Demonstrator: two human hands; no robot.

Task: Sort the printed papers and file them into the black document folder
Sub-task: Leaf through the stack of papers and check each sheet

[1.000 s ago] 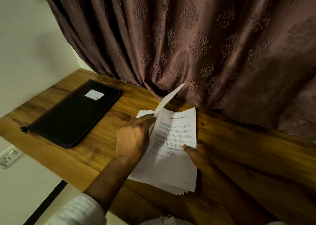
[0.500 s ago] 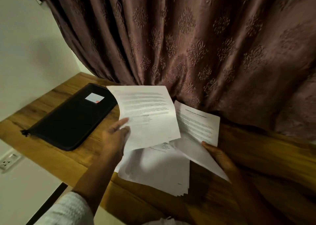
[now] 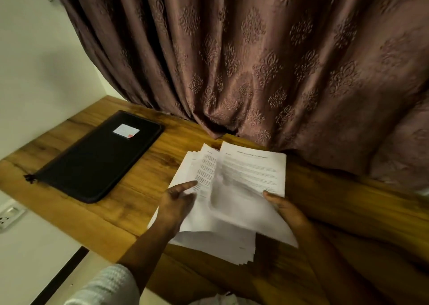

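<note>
A closed black document folder (image 3: 97, 161) with a small white label lies flat at the left of the wooden desk (image 3: 139, 188). To its right lies a fanned stack of printed papers (image 3: 220, 244). My left hand (image 3: 176, 203) rests on the stack's left side, its index finger stretched out over a printed sheet. My right hand (image 3: 286, 208) pinches the right edge of a printed top sheet (image 3: 251, 177), thumb on top; the sheet curves up slightly off the stack. Both hands are well to the right of the folder.
A brown patterned curtain (image 3: 255, 61) hangs along the desk's back edge, just behind the papers. A pale wall (image 3: 41, 61) bounds the left side, with a wall socket (image 3: 9, 214) below the desk's front-left edge. White cloth shows at the bottom edge.
The sheet my left hand held up has come down onto the stack and my fingers now lie on it. My right hand has lowered its sheet over the pile.
</note>
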